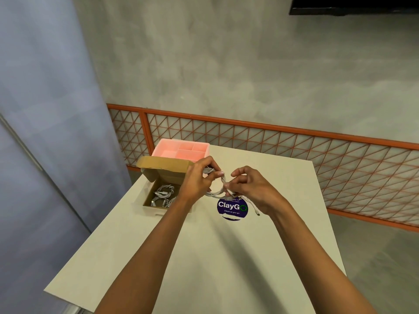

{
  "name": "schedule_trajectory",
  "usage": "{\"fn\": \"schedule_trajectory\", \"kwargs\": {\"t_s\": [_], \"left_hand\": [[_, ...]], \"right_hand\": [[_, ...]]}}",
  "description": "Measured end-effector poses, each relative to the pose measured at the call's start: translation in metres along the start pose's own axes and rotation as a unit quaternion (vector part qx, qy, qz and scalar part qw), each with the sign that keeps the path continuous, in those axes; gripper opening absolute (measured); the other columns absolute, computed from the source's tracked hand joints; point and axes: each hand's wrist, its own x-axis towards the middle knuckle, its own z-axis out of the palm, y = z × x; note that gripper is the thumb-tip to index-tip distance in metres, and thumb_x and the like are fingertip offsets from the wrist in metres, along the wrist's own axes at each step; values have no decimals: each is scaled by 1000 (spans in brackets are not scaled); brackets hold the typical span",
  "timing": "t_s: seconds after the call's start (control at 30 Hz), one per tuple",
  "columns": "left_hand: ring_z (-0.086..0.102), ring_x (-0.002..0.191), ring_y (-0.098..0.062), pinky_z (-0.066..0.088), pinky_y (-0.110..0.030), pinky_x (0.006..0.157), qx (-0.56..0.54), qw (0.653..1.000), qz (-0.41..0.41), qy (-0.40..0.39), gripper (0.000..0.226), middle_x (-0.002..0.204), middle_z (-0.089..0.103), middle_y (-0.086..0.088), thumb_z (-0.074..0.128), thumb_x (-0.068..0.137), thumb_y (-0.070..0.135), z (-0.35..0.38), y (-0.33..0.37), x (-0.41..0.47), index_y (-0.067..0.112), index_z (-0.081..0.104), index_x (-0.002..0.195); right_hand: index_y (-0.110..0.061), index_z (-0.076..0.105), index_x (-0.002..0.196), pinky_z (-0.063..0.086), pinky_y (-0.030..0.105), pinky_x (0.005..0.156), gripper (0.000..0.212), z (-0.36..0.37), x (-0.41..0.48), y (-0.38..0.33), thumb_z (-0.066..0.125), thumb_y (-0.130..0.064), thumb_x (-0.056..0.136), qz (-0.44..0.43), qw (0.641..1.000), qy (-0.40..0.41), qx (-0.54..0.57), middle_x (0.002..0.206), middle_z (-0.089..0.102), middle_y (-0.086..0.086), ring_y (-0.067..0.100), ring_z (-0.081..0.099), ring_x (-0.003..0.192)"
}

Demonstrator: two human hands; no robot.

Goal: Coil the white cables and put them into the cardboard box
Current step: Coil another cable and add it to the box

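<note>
White USB cable (216, 193) is hanging looped at frame centre, both hands pinching it: left hand (199, 180), right hand (251, 189). Left of them, coiled cables (162, 193) are lying in the cardboard box (158, 177).

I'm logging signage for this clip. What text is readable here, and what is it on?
"ClayGo": round purple sticker on the white table.
"Clean as you go": same sticker, below.
Small line at the sticker's top: blurred, partly behind the white cable, unreadable.

Matt cardboard box (166, 172), glossy pink plastic tray (181, 150), smooth table (204, 257).
</note>
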Motion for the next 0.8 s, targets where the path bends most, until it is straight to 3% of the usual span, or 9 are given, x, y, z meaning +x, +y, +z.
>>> {"fn": "schedule_trajectory", "kwargs": {"t_s": [0.13,0.27,0.37,0.47,0.57,0.63,0.73,0.8], "left_hand": [[63,79,-10,53,-22,46,-16,999,-15,-24,13,93,65,-3,69,85,19,-7,-2,4,11,60,89],[70,79,-11,60,-35,60,-72,994,-37,-74,16,91,65,-3,65,87,13,-7,3,4,3,55,96],[72,75,-19,59,-41,65,-107,990,-46,-85,17,96,64,-2,64,88,12,-9,7,6,2,53,97],[73,69,-20,53,-35,60,-104,991,-35,-81,18,101,63,-1,64,88,16,-7,12,9,4,54,96],[72,68,-21,51,-33,56,-105,991,-42,-71,16,100,64,-1,66,87,18,-2,12,9,9,55,94],[72,68,-21,53,-34,56,-105,992,-46,-59,14,98,66,-1,66,87,20,1,11,9,13,55,92],[72,70,-20,55,-33,55,-105,992,-37,-56,14,92,67,-4,66,87,19,3,12,10,12,55,94],[69,72,-16,52,-24,54,-89,993,-16,-73,16,90,66,-3,66,87,17,2,14,12,9,57,96]], "right_hand": [[-4,48,107,48,15,54,30,-9,0,1,67,-3,84,1,999,-26,-29,77,66,6,15,67,61],[-11,53,108,46,18,59,31,-19,2,-3,71,-11,83,7,987,-34,-160,81,68,0,12,62,73],[-16,59,101,45,22,63,20,-24,7,-6,69,-13,84,-6,964,-19,-263,84,67,-1,14,61,78],[-16,66,93,45,21,59,8,-24,12,-3,68,-14,85,-24,942,15,-334,87,67,2,14,60,74],[-10,72,88,55,29,68,6,-21,16,5,71,-8,82,-34,950,74,-302,82,70,7,20,65,74],[-9,74,92,52,27,70,12,-18,17,10,73,-7,80,-29,954,96,-284,86,71,7,21,67,81],[-10,70,102,49,21,70,21,-12,17,16,70,-12,81,-15,982,57,-181,91,73,5,17,68,84],[-10,66,105,54,24,73,28,-10,15,18,73,-17,80,-11,996,26,-82,93,72,7,20,71,83]]}}
